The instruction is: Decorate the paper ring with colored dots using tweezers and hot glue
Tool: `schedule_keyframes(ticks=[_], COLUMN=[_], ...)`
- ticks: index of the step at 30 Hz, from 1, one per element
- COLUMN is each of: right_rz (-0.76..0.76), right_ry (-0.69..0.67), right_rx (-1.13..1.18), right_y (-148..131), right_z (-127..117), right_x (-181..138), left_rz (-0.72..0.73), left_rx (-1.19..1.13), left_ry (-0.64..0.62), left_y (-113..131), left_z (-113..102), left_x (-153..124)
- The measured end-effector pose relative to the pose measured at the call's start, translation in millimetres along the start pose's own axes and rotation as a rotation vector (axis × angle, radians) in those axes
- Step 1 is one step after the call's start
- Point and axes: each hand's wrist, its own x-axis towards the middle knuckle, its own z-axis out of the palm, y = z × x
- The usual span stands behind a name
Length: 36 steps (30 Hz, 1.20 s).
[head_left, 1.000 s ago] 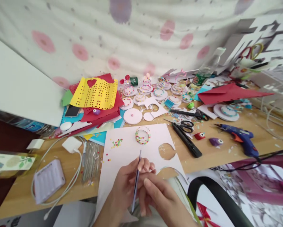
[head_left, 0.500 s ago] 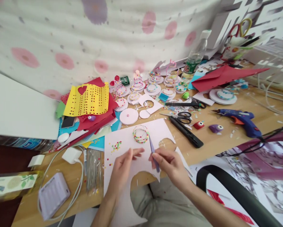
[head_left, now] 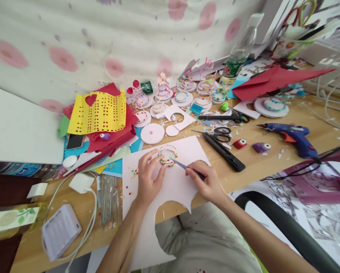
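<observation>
A wire ring coil dotted with coloured paper bits lies on a cut white card. My left hand is at the coil's left side, fingers spread and fingertips at its edge; whether they press on it I cannot tell. Between the thumb and fingers of my right hand are slim purple-grey tweezers, their tip pointing left at the coil's right edge. Small coloured paper dots lie on the card left of my left hand.
Decorated coils on white discs stand at the back. Black-handled scissors, a black box cutter and a blue glue gun lie to the right. Thin wires, a white charger and punched yellow paper are on the left.
My left hand has moved up to the coil's left edge. My right hand has lowered the tweezers from upright to slanting left, with the tip now at the coil. The view has shifted slightly.
</observation>
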Motion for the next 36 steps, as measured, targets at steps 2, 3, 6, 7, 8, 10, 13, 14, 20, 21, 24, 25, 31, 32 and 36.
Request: schedule_keyframes(ticks=[2,3,6,7,8,10,13,14,20,21,24,25,31,32,36], right_rz=[-0.006,-0.008,-0.024,-0.033,-0.039,-0.037,-0.026,-0.030,-0.086,-0.089,-0.100,-0.104,-0.120,-0.121,-0.122], right_ry=[-0.007,-0.007,0.006,0.011,0.014,0.007,-0.011,-0.015,-0.039,-0.040,-0.036,-0.032,-0.031,-0.031,-0.026], right_rx=[-0.017,-0.028,-0.047,-0.048,-0.047,-0.043,-0.041,-0.041,-0.035,-0.036,-0.045,-0.050,-0.073,-0.075,-0.080], right_y=[-0.6,-0.9,-1.4,-1.5,-1.5,-1.7,-2.4,-2.8,-4.7,-4.4,-2.5,-1.8,-0.7,-0.8,-0.8], right_z=[-0.1,-0.2,-0.2,-0.1,0.0,0.2,0.4,0.4,0.1,0.2,1.2,1.5,2.5,2.5,2.6], right_x=[0.3,0.5,0.5,0.2,-0.3,-1.3,-2.6,-2.8,-1.1,-0.8,-0.4,-0.4,-0.2,-0.2,-0.3], left_rz=[0.001,0.001,-0.005,-0.007,-0.009,-0.015,-0.014,-0.014,-0.009,-0.004,0.019,0.024,0.035,0.037,0.041], left_rx=[-0.002,-0.002,0.002,-0.001,-0.005,-0.008,0.021,0.032,0.032,0.029,0.023,0.023,0.027,0.028,0.023], left_ry=[-0.002,-0.002,0.003,0.008,0.016,0.036,0.065,0.072,0.072,0.069,0.069,0.068,0.068,0.069,0.072], left_y=[-0.6,-1.0,-2.5,-2.9,-3.3,-3.5,-2.6,-2.1,-0.5,-0.6,-1.2,-1.4,-1.3,-1.1,-0.5], left_z=[-0.1,-0.1,0.3,0.6,0.8,1.0,0.8,0.8,0.9,1.0,1.3,1.4,1.4,1.4,1.8], left_x=[-1.1,-1.2,-1.3,-1.3,-1.4,-1.8,-2.2,-2.1,-1.2,-1.2,-1.4,-1.4,-0.5,-0.4,0.0])
